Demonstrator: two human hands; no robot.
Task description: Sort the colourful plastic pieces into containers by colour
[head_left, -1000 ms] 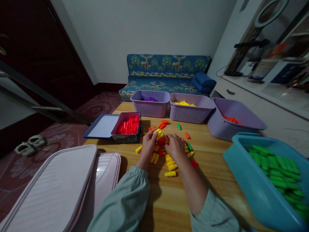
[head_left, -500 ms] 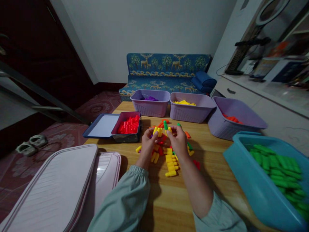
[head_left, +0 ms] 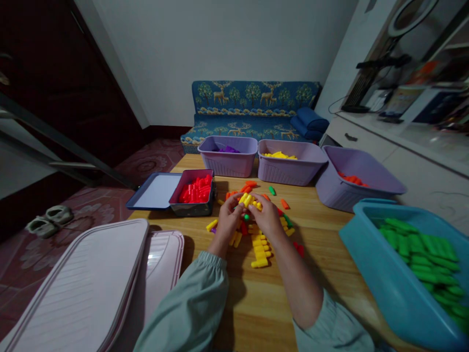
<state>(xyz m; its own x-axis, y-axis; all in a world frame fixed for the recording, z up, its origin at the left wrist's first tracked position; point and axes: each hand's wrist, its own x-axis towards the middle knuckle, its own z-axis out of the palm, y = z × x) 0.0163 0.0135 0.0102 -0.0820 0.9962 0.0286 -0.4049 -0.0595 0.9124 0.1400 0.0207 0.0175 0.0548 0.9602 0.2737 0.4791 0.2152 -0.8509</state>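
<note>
My left hand (head_left: 227,222) and my right hand (head_left: 267,217) meet just above a pile of small plastic pegs (head_left: 260,244) on the wooden table (head_left: 256,303). Both hands are closed on yellow pegs (head_left: 247,200) held between the fingertips. A green peg (head_left: 246,217) shows just under my fingers. More yellow, red, orange and green pegs lie loose below and around my hands.
A dark tin of red pegs (head_left: 194,191) with its lid (head_left: 154,191) stands at the left. Three lilac bins (head_left: 227,156) (head_left: 289,162) (head_left: 357,183) hold purple, yellow and orange pegs. A blue tub of green pegs (head_left: 410,264) sits right, a pink case (head_left: 91,283) left.
My hands rose from the pile with pegs, the right one showing a green peg, then came together lower down, now holding yellow pegs between them.
</note>
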